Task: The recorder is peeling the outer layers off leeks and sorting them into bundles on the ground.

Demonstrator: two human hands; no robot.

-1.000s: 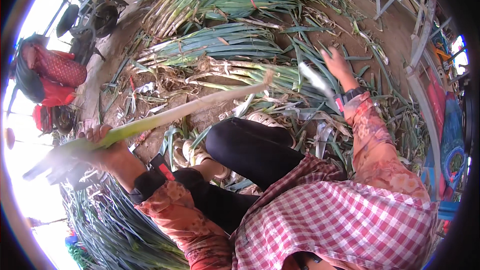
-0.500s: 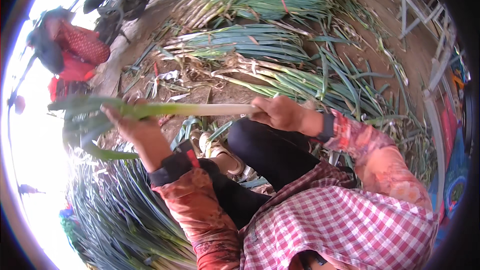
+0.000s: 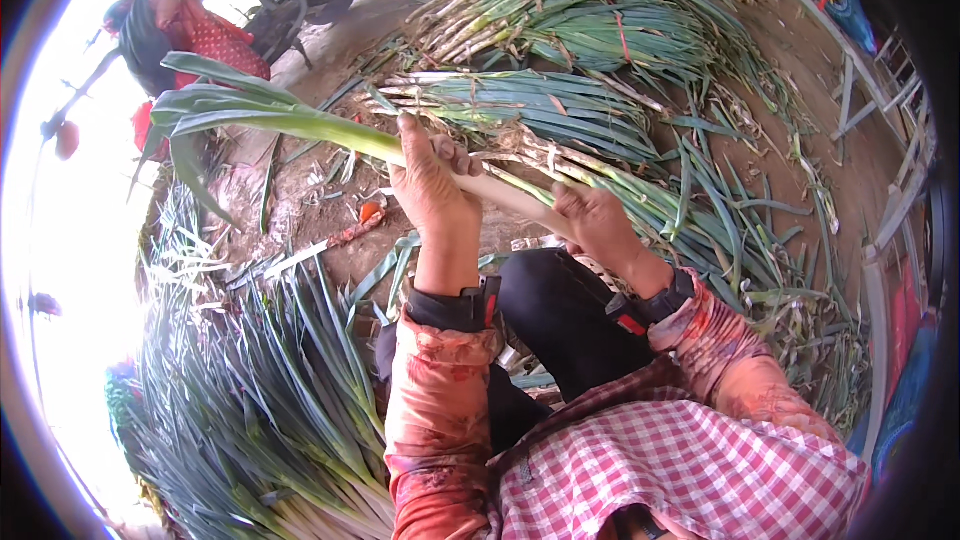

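A long green onion (image 3: 510,198) lies slantwise across both of my hands, its green leaves fanning to the upper left and its white end to the right. My left hand (image 3: 436,185) is closed round the stalk where the green turns white, thumb pointing up. At the white end, my right hand (image 3: 608,232) grips the stalk with bent fingers; the root tip is hidden there. Just beyond my hands, loose green onions (image 3: 610,190) lie on the ground. My bent knee in black trousers (image 3: 555,295) is below the stalk.
Tied bundles of green onions (image 3: 600,25) lie farther off, with another row (image 3: 530,105) nearer. A big heap of green onions (image 3: 270,390) is at my left. Metal framing (image 3: 880,240) runs along the right. A person in red (image 3: 205,40) is at the upper left.
My left hand has slid along the stalk toward the white end, now closer to my right hand. The leafy end has risen, so the green onion tilts; the view has shifted slightly.
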